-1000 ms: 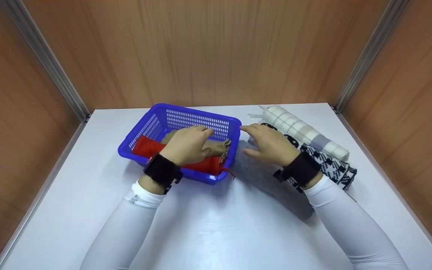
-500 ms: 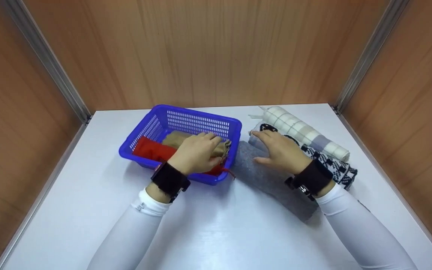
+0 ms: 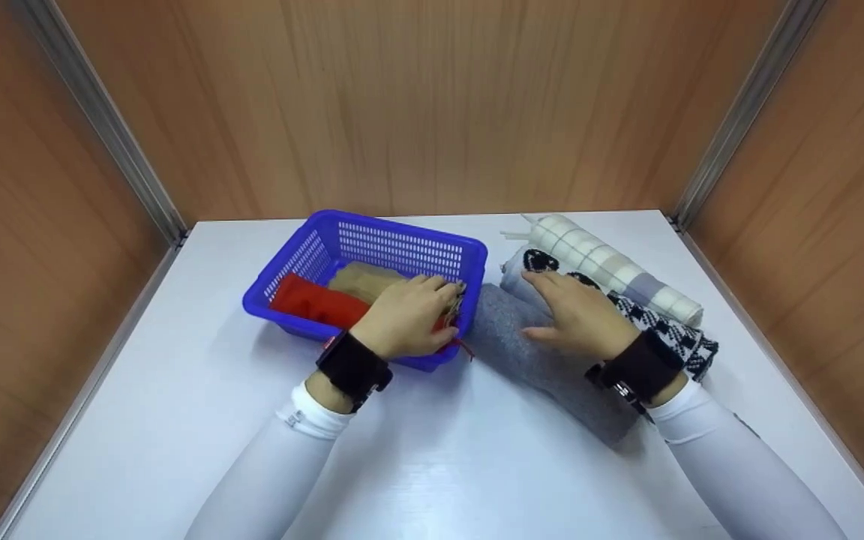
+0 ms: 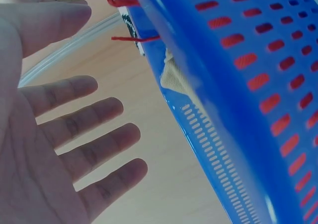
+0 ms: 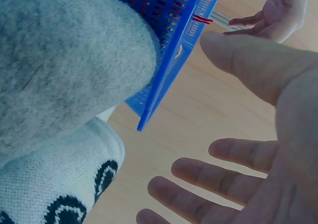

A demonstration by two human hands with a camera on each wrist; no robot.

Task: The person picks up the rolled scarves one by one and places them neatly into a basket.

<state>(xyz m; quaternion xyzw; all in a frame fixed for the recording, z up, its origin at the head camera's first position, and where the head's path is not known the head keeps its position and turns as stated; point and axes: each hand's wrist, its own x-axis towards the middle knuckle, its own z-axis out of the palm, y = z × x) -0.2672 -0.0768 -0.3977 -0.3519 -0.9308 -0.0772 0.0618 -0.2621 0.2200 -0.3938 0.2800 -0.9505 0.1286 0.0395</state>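
Observation:
My left hand [image 3: 411, 315] hovers over the right end of a blue plastic basket [image 3: 256, 298], its fingers spread and empty in the left wrist view. Inside the basket lie a red rolled cloth [image 3: 319, 300] with a red cord and a tan rolled cloth [image 3: 364, 280]; the hand partly hides both in the head view. My right hand [image 3: 582, 319] is above a thick grey roll of fabric [image 3: 511, 334] and a black-and-white knit roll [image 3: 672, 334]. Its fingers are apart and hold nothing, as the right wrist view shows.
Behind the knit roll, a white checked roll with fringe [image 3: 589, 255] lies slanted at the back right. The white table [image 3: 417, 465] is enclosed by wood-patterned panels [image 3: 432, 105] at the back and both sides. Each wrist wears a black band.
Both hands have moved to the right and closer to the body. The left hand went from the basket's middle to its right end; the right hand left the basket's corner. The rolls stay put.

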